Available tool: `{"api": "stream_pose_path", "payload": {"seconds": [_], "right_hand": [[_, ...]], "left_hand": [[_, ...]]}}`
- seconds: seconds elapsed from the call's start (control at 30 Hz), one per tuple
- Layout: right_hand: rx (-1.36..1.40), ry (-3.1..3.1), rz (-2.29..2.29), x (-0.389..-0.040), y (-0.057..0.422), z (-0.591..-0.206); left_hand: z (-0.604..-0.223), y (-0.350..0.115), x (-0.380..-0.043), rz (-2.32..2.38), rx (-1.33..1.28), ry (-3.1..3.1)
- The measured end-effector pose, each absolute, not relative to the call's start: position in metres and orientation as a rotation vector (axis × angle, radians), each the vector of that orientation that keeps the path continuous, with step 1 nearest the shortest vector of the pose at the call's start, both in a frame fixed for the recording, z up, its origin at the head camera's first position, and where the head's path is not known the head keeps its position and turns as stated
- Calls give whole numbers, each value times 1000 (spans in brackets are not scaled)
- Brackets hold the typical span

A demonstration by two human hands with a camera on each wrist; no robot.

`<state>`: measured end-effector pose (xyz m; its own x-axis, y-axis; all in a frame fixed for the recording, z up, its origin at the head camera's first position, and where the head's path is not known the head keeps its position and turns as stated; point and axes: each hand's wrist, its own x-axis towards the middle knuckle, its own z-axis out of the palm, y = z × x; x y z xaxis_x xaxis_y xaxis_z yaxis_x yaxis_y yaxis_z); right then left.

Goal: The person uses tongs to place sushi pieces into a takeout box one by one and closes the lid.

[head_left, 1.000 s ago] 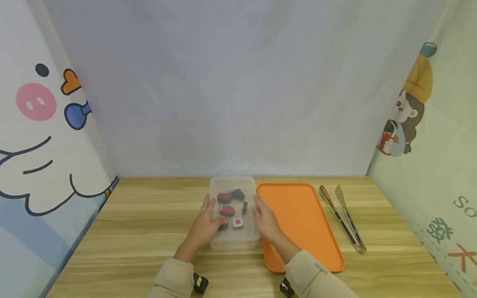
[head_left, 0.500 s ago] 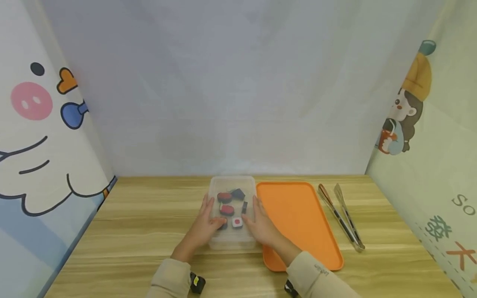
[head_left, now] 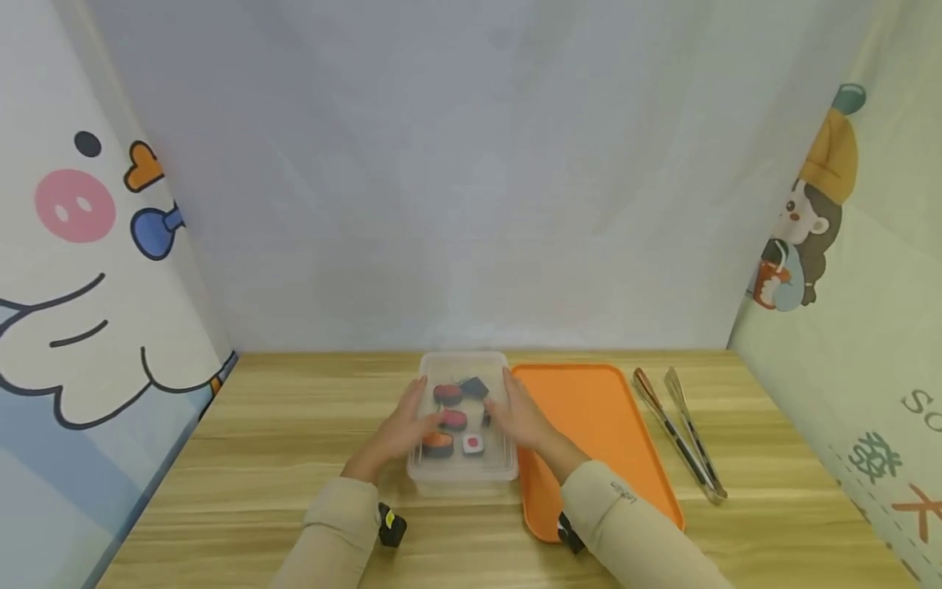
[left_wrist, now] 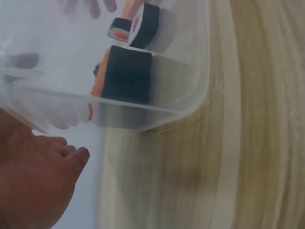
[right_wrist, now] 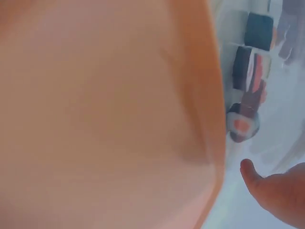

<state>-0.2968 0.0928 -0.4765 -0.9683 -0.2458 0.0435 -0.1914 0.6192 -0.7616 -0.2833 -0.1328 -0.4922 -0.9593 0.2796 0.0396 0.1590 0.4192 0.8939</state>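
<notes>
A see-through plastic container (head_left: pixel 464 471) with a hazy cover stands on the wooden table. Inside are several toy-like sushi pieces, among them an orange-topped one (head_left: pixel 437 444) and a white square roll (head_left: pixel 473 444). My left hand (head_left: pixel 401 429) grips its left side, fingers along the edge and thumb over the top. My right hand (head_left: pixel 526 417) does the same on the right side. In the left wrist view, a dark-wrapped piece (left_wrist: pixel 127 74) shows through the wall. My right thumb (right_wrist: pixel 279 191) appears in the right wrist view. Whether the cover is fastened, I cannot tell.
An orange tray (head_left: pixel 589 433) lies flat just right of the container, partly under my right forearm. Metal tongs (head_left: pixel 680 438) lie spread beyond the tray's right side. A pale curtain (head_left: pixel 471 204) hangs behind the table, with printed cloths at both sides.
My left thumb has slid farther away from me, uncovering the orange-topped piece. My right thumb has come over the top of the container since a second ago. Tray and tongs stay put.
</notes>
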Motion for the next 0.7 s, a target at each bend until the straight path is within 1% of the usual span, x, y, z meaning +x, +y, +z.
{"api": "stream_pose_path", "payload": {"seconds": [0.2,0.27,0.47,0.57,0.7], "right_hand": [[-382,2733,-1312,-299,93,-483],[-402,2738,-1295,-301,94,-482],[-360,2825,-1207,-320,92,-473],[-296,2822,-1124,-330,88,-473],[-253,2820,-1041,-334,83,-479]], "left_hand": [[-495,-130,-286,1606,373,2464],[-494,-131,-288,1661,404,2407],[-490,-135,-309,1798,483,2352],[-491,-133,-318,1614,437,2513],[-494,-129,-321,1430,366,2623]]}}
